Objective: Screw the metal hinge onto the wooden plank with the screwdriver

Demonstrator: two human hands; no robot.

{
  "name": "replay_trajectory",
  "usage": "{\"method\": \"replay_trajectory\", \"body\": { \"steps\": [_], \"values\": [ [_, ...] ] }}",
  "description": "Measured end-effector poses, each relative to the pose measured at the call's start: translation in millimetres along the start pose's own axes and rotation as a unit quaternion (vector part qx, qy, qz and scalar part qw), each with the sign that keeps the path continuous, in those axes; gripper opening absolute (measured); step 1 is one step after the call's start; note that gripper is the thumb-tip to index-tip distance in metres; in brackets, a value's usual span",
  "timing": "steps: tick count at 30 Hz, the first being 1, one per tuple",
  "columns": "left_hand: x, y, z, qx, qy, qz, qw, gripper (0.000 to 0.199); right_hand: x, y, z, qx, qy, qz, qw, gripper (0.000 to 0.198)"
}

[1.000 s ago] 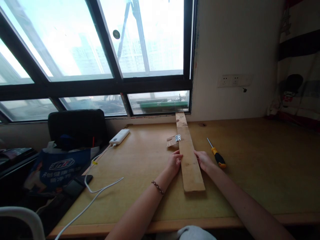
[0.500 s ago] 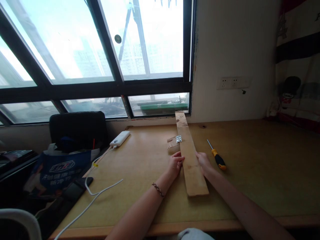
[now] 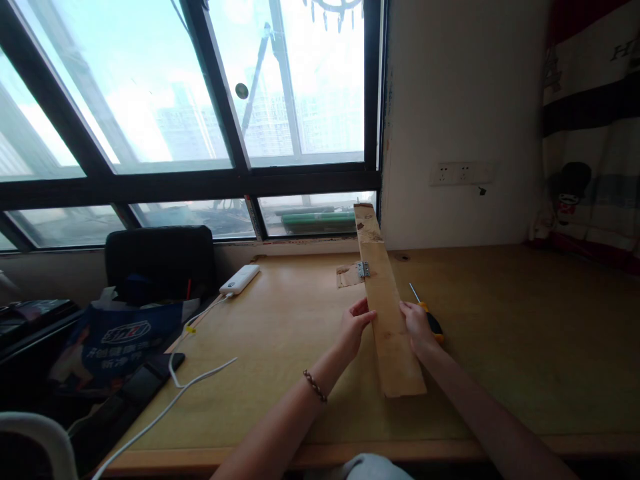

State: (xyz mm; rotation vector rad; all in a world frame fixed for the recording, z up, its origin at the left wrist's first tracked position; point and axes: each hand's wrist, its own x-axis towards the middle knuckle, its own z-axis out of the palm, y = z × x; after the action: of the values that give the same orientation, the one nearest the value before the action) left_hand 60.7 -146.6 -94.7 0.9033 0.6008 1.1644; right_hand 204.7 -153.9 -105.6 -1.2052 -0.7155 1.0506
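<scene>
A long wooden board [image 3: 393, 320] points away from me, its far end raised toward the window. My left hand [image 3: 356, 327] grips its left edge, thumb on top and fingers underneath. On the opposite edge my right hand [image 3: 417, 328] is closed, with its fingertips partly hidden below the wood. A metal hinge [image 3: 363, 269] joins the board's left side to a short wooden piece [image 3: 347, 277] with torn-looking brown patches. Just beyond my right hand lies a screwdriver [image 3: 434, 325] with a yellow and black handle, partly covered by that hand.
A white power bank [image 3: 240, 280] with a white cable [image 3: 200, 385] lies on the table [image 3: 280, 373] at left. Past the left edge are a black chair [image 3: 159, 260] and a blue bag [image 3: 127, 340]. The window and wall bound the back.
Both hands have shifted the board slightly right, and its far end is higher. The hinged short piece has moved with it. My right hand now overlaps the screwdriver in view.
</scene>
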Motion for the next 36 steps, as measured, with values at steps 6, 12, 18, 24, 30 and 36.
{"method": "replay_trajectory", "body": {
  "steps": [6,12,18,24,30,36],
  "values": [
    [8.1,-23.1,57.4,0.029,-0.067,0.005,0.997,0.049,11.6,-25.5,-66.0,-0.043,0.029,-0.079,0.996,0.023],
    [34.4,-45.1,128.3,0.035,-0.06,-0.06,0.996,0.059,41.5,-57.7,-132.8,-0.048,0.051,-0.109,0.992,0.022],
    [69.2,-63.6,172.0,0.076,-0.043,-0.092,0.992,0.069,89.0,-68.2,-180.8,-0.109,0.105,-0.151,0.977,0.025],
    [104.6,-80.6,180.2,0.073,-0.008,-0.091,0.993,0.072,139.5,-69.0,-199.0,-0.149,0.164,-0.187,0.957,0.028],
    [136.5,-89.6,180.3,0.068,-0.019,-0.087,0.994,0.064,176.4,-67.3,-195.9,-0.162,0.188,-0.2,0.948,0.028],
    [157.8,-99.6,181.8,0.053,-0.052,-0.094,0.993,0.067,201.3,-68.8,-199.2,-0.174,0.21,-0.202,0.941,0.026]
  ]
}}
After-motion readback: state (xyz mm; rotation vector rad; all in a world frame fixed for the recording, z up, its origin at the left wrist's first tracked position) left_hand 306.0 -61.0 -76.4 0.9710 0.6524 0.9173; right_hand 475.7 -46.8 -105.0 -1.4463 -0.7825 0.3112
